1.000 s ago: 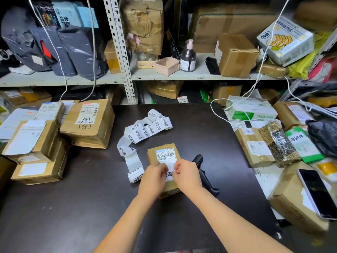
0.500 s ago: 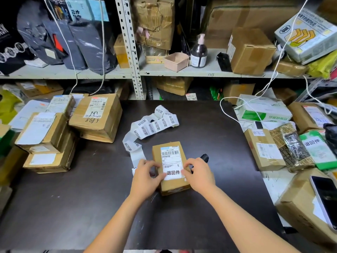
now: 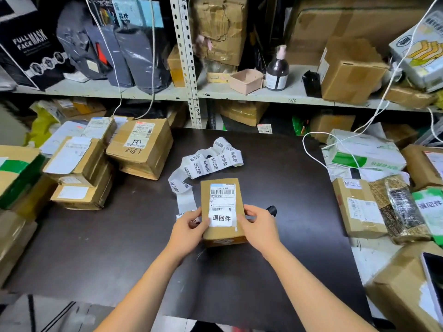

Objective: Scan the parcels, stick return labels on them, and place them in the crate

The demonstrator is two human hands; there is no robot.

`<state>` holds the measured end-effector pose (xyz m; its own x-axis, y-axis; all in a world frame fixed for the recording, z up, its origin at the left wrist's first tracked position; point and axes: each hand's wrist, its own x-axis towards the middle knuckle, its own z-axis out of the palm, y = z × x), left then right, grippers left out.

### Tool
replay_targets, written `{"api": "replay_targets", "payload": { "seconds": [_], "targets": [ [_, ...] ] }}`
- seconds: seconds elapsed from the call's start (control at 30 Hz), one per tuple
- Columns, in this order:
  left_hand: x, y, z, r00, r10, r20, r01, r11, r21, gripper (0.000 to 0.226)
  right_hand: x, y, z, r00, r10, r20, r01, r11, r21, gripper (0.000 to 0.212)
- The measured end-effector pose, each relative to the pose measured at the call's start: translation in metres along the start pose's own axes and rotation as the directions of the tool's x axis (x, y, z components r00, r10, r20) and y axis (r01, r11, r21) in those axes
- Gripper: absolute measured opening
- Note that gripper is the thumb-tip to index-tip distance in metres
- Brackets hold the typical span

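A small brown parcel [image 3: 223,188] lies on the dark table [image 3: 275,271], with a white shipping label and a white return label [image 3: 221,218] stuck on its near end. My left hand [image 3: 189,230] grips the parcel's left side, thumb on the return label's edge. My right hand [image 3: 260,227] grips its right side. A strip of return labels [image 3: 208,161] curls just behind the parcel. The black scanner [image 3: 272,209] peeks out behind my right hand. No crate is in view.
Stacked brown parcels [image 3: 141,147] sit at the table's left. More parcels [image 3: 359,207], some with return labels, crowd the right side, with a phone [image 3: 434,274] on a box. A metal shelf [image 3: 239,94] of boxes and a bottle [image 3: 276,70] runs behind. White cables hang down.
The return label now sits flat on the parcel. Both hands have shifted from pressing the label to holding the parcel's sides, and the view has drifted closer.
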<state>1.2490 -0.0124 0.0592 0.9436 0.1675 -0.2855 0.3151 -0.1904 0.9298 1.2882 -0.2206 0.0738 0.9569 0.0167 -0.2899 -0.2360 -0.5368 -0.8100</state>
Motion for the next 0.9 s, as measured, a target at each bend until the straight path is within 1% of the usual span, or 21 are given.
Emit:
{"api": "replay_targets", "payload": {
  "seconds": [0.1, 0.23, 0.33, 0.4, 0.5, 0.57, 0.63, 0.7, 0.8, 0.9],
  "targets": [
    [-0.007, 0.017, -0.011, 0.997, 0.028, -0.065, -0.031, 0.999, -0.035, 0.032, 0.002, -0.019, -0.002, 0.997, -0.073, 0.000, 0.073, 0.997, 0.024, 0.028],
    [-0.022, 0.033, -0.033, 0.983, 0.067, -0.169, -0.071, 0.997, -0.015, 0.039, 0.000, -0.046, 0.006, 0.988, -0.146, 0.049, 0.143, 0.988, 0.053, 0.027],
    [-0.041, 0.035, -0.056, 0.970, 0.059, -0.234, -0.060, 0.998, 0.005, 0.050, -0.009, -0.066, 0.021, 0.974, -0.201, 0.104, 0.193, 0.978, 0.078, 0.026],
    [-0.055, 0.031, -0.073, 0.961, 0.049, -0.272, -0.049, 0.999, 0.008, 0.053, -0.018, -0.079, 0.036, 0.968, -0.218, 0.128, 0.207, 0.974, 0.092, 0.028],
    [-0.082, 0.018, -0.103, 0.944, 0.028, -0.330, -0.038, 0.999, -0.024, 0.053, -0.036, -0.097, 0.063, 0.958, -0.239, 0.160, 0.232, 0.971, 0.062, 0.032],
    [-0.106, 0.007, -0.129, 0.928, 0.030, -0.371, -0.057, 0.997, -0.060, 0.053, -0.055, -0.111, 0.089, 0.943, -0.274, 0.192, 0.274, 0.961, 0.023, 0.035],
    [-0.123, -0.003, -0.147, 0.916, 0.047, -0.397, -0.072, 0.996, -0.048, 0.050, -0.069, -0.121, 0.108, 0.931, -0.289, 0.221, 0.295, 0.955, 0.006, 0.039],
    [-0.147, -0.016, -0.174, 0.893, 0.061, -0.446, -0.097, 0.993, -0.059, 0.048, -0.090, -0.134, 0.135, 0.915, -0.312, 0.257, 0.325, 0.946, -0.006, 0.041],
    [-0.193, -0.046, -0.222, 0.855, 0.030, -0.517, -0.090, 0.992, -0.091, 0.049, -0.133, -0.159, 0.183, 0.879, -0.366, 0.306, 0.402, 0.913, -0.065, 0.041],
    [-0.239, -0.074, -0.265, 0.804, -0.005, -0.595, -0.089, 0.988, -0.129, 0.049, -0.178, -0.177, 0.233, 0.843, -0.397, 0.362, 0.445, 0.894, -0.057, 0.037]
  ]
}}
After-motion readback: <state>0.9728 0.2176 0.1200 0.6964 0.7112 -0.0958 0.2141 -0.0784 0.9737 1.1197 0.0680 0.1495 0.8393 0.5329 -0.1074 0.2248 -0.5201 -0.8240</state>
